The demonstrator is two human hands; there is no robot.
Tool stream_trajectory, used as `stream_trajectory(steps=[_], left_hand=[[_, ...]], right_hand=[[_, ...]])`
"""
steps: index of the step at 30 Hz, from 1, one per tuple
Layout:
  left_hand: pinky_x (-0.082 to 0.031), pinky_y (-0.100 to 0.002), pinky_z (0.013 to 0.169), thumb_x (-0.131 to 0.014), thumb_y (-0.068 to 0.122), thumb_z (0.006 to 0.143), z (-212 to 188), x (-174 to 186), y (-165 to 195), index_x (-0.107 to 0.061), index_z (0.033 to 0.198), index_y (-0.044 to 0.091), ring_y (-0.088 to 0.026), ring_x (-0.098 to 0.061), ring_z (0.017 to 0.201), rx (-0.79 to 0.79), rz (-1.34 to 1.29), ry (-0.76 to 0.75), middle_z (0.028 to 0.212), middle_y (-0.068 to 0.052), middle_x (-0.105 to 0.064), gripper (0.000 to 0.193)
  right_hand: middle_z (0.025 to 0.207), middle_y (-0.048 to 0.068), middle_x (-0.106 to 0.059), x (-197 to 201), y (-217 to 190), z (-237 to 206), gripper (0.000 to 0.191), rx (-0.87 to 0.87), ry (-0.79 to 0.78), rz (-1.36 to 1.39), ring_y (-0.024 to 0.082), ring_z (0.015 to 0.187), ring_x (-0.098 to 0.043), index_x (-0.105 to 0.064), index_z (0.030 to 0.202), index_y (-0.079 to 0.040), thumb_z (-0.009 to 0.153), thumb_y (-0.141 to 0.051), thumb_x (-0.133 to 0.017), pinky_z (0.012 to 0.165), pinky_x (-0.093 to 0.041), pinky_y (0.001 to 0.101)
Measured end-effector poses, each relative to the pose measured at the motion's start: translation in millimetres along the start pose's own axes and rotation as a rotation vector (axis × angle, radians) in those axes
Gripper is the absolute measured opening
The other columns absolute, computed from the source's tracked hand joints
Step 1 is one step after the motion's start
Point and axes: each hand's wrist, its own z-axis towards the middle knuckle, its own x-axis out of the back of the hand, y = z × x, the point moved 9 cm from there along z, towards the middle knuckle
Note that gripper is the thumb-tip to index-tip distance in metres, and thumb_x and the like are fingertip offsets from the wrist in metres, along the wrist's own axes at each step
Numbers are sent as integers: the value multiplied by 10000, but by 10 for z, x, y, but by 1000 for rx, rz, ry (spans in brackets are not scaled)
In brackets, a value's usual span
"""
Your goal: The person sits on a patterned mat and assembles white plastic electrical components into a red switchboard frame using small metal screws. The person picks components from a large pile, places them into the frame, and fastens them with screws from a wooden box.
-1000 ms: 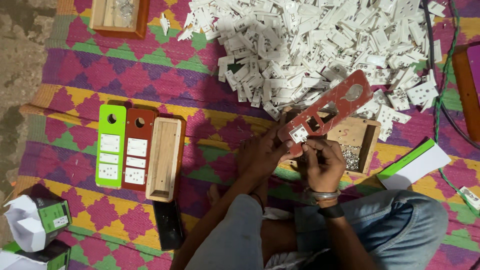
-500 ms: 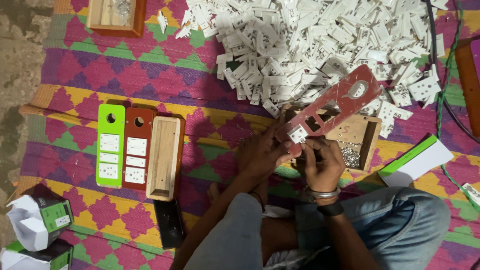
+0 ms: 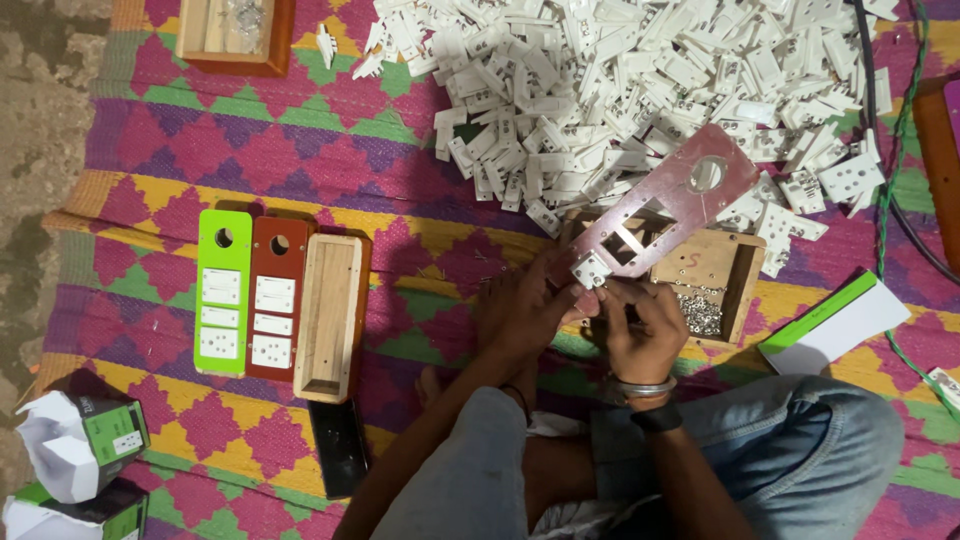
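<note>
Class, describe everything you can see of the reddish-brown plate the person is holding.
The reddish-brown plate is a long, flat, stiff-looking panel with a round hole near its far end and rectangular cut-outs along the middle. It is tilted, slanting up and away over a wooden box. A white switch piece sits at its near end, where the left hand and right hand grip it.

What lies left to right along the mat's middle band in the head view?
Green switch plate → brown switch plate → wooden box → left hand → right hand → green-and-white card.
</note>
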Motion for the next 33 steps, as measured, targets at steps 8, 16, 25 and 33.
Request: stream_trajectory(steps=[8,16,25,33], left_hand=[[-468,-525,884,-683,526,849,1,14,0,-570,1399,234,-349,-672,920,56,10,-21,880,-112,-717,634],[-451,-510,922,-669,476,851,7,-8,12,-555,1420,222,-306,-710,887,55,-58,-53,792,-61,-752,633],[-485,-516,849,-682,477,860,11,-12,-1,-596,1379,181,-327,-708,851,-34,-46,41,838,-81,-747,604],[-486,-502,800,-697,474,841,44,-49,-17,-596,1366,180,-308,-703,789,-32,-103,45,758,-69,-724,610]], right_hand=[[926,113,-668,-20,79,3,213,-55,-26,-22,219,813,-677,-765,1051,0,859,-36,-850,724,-526,315],[1011,128,-689,-24,-43,-3,162,45,-25,-67,241,883,-709,-761,1089,6,928,-4,-776,756,-559,335],[947,105,-673,-19,52,-3,176,12,-11,-88,215,809,-671,-752,1004,-14,872,-43,-865,730,-522,316],[961,67,-659,-66,206,-33,238,-57,-24,87,137,807,-641,-781,1106,-24,876,-25,-842,698,-503,267]])
